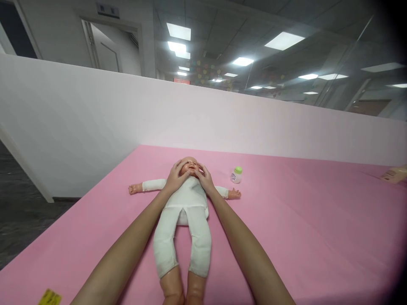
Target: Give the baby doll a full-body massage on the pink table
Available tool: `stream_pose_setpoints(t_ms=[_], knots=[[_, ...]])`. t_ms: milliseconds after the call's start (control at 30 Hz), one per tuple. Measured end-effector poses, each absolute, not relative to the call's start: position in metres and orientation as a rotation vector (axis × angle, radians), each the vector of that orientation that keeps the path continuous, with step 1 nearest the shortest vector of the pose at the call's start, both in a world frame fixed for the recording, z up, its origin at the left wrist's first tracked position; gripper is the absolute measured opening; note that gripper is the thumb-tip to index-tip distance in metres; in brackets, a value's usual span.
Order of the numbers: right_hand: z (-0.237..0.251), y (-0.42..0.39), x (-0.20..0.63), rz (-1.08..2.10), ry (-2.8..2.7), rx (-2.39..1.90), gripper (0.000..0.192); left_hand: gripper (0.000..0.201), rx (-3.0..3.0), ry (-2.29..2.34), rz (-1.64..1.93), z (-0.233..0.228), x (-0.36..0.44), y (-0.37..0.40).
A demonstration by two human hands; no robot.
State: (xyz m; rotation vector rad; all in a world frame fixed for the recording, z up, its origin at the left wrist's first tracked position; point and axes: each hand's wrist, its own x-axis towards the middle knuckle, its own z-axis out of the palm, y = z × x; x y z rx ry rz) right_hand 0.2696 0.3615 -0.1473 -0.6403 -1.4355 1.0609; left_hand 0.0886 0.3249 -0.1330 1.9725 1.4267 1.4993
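Observation:
A baby doll (186, 195) lies on its back, its head toward the far side, arms stretched out sideways and legs pointing at me. It has a white cloth body and hard, skin-toned head, hands and feet. My left hand (177, 176) cups the left side of the doll's head, its thumb on the cheek near the mouth. On the other side of the face, my right hand (205, 177) curves round the head, thumb close to the chin. Both hands touch the doll, and their fingers partly cover its face. The head stays on the table between them.
The doll rests on a pink-covered table (280, 220). A small jar with a green lid (236, 175) stands right of the doll. A white partition (203, 114) rises behind. A yellow label (50, 297) lies at the near left, and a beige object (394, 174) at the far right.

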Motion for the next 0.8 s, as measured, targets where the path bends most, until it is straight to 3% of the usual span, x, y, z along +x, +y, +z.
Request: stream_pose_setpoints(t_ms=[233, 533, 800], knots=[[-0.1483, 0.3601, 0.2687, 1.058, -1.431, -0.640, 0.064, 0.063, 1.959, 1.431, 1.491, -0.1338, 0.0888, 0.3236], [-0.1463, 0.3601, 0.2697, 1.062, -1.426, -0.620, 0.054, 0.054, 2.001, 1.431, 1.491, -0.1341, 0.0874, 0.3265], [-0.1497, 0.3614, 0.2690, 1.063, -1.429, -0.639, 0.063, 0.059, 1.995, 1.433, 1.495, -0.1335, 0.0879, 0.3259]])
